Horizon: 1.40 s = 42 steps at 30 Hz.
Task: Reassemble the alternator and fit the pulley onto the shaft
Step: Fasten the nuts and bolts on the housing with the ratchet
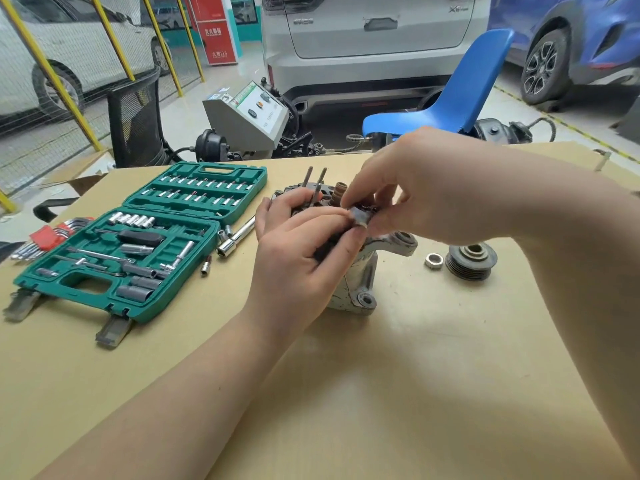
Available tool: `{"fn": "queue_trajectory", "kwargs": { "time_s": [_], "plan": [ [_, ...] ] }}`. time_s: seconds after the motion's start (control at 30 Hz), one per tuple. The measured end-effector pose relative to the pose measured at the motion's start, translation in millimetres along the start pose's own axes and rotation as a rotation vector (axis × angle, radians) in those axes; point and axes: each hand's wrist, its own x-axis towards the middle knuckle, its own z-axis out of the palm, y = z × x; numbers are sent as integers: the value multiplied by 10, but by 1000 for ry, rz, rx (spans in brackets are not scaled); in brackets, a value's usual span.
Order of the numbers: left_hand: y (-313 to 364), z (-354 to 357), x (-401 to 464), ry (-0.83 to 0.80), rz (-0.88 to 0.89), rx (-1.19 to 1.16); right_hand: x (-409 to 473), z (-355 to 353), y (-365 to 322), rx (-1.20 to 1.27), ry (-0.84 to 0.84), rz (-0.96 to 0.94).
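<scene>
The left hand steadies the alternator at the centre of the surface, its grip curled over the top. The right hand pinches a small grey part, possibly the brush holder; seat it squarely before fastening. The pulley and nut wait at three o'clock.

The near half of the worktop is lying bare, giving both forearms open room. On the left, the open socket case is taking up that side, with loose sockets spilling beside it toward the alternator. On the right, the pulley and nut are sitting near the alternator, narrowing that approach. Two studs are standing up behind the hands.
</scene>
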Motion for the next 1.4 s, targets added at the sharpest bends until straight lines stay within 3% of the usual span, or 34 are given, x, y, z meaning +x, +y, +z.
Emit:
{"fn": "queue_trajectory", "kwargs": {
  "time_s": [0.4,0.53,0.73,1.03,1.4],
  "plan": [
    [-38,11,-25,28,28,-58,-44,-27,-56,74,-15,67],
    [-51,8,-18,5,41,-29,-38,3,-58,-58,17,18],
    [-72,13,-14,20,34,-29,-19,-17,-27,-28,-30,-29],
    [-5,-39,-25,32,-44,-101,0,-19,-48,39,24,110],
    [-22,21,-33,30,24,-35,-33,4,-80,5,81,84]
  ]
}}
